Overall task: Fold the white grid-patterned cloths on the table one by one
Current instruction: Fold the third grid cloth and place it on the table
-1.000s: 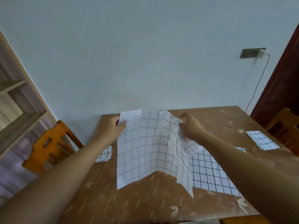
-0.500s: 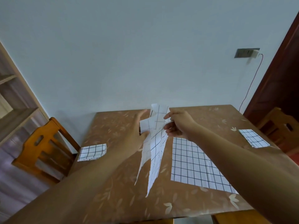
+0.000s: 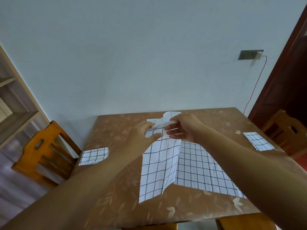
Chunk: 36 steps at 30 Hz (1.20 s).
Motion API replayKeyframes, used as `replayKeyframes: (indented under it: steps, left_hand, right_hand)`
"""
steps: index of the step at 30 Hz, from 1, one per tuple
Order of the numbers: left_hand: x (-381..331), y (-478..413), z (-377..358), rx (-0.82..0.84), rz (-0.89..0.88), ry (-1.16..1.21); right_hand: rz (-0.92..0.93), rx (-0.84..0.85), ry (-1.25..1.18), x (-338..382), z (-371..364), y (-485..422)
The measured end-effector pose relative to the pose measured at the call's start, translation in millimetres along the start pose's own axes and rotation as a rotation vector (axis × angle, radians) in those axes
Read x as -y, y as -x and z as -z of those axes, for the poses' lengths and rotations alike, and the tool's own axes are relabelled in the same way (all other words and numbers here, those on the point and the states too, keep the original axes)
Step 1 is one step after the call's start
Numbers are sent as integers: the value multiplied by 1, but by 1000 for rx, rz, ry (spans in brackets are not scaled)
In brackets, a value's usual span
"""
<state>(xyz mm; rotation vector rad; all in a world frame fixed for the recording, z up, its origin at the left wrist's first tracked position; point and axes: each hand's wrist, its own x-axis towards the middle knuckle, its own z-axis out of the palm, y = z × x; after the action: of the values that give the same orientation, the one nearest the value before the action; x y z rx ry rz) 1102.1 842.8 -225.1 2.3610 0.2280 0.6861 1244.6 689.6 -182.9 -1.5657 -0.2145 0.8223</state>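
Observation:
A white grid-patterned cloth (image 3: 159, 166) hangs doubled over above the brown table (image 3: 119, 196), its lower edge reaching the tabletop. My left hand (image 3: 146, 133) pinches its top left corner. My right hand (image 3: 184, 128) holds the top right part, fingers over the upper edge. Under and to the right of it a second grid cloth (image 3: 202, 168) lies spread flat. A small folded grid cloth (image 3: 93, 156) rests at the table's left edge, and another folded one (image 3: 257, 141) lies at the right edge.
An orange wooden chair (image 3: 43, 155) stands left of the table, another (image 3: 285, 130) at the right. The table's far edge meets a pale wall with a socket (image 3: 249, 54) and red cable. Wooden shelves (image 3: 13, 100) rise at far left.
The held cloth was spread wide between my hands; I brought them together, doubling it lengthwise. It has since turned so its broad face shows, hanging lower toward the table.

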Motion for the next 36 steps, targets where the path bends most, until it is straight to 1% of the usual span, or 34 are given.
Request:
replayKeyframes:
  steps: [4, 6, 7, 10, 13, 15, 16, 18, 20, 24, 26, 28, 33, 36]
  left_hand:
    - [7, -2, -3, -129, 17, 26]
    - [8, -4, 2, -135, 65, 70]
    - [7, -4, 5, -139, 83, 78]
    - [-1, -3, 22, -178, 115, 85]
    - [-7, -2, 37, -178, 135, 88]
    - [-4, -3, 45, -176, 190, 133]
    - [1, -5, 48, -173, 221, 146]
    - [12, -6, 52, -176, 281, 198]
    - [25, -4, 52, -196, 351, 255]
    - [34, -4, 52, -239, 455, 353]
    - [35, -6, 51, -259, 478, 410]
    - [35, -7, 50, -267, 478, 466]
    - [36, -14, 50, -233, 480, 533]
    - [35, -20, 54, -210, 480, 569]
  right_hand:
    - [-6, 5, 102, -3, 3, -4]
    - [4, 33, 176, -6, 8, -6]
    - [20, 50, 253, -8, 11, -6]
    - [106, 68, 632, -13, 22, -6]
    - [178, 73, 897, -19, 31, -11]
    - [258, 37, 1075, -24, 36, -17]
    - [283, -12, 1116, -26, 37, -19]
    - [324, -96, 1075, -27, 39, -21]
    - [387, -125, 985, -27, 39, -21]
    - [483, -137, 621, -23, 35, -20]
    - [513, -143, 494, -23, 34, -21]
    - [537, -135, 436, -21, 31, -20]
    - [550, -221, 402, -15, 30, -16]
    - [534, -201, 240, -8, 34, -12]
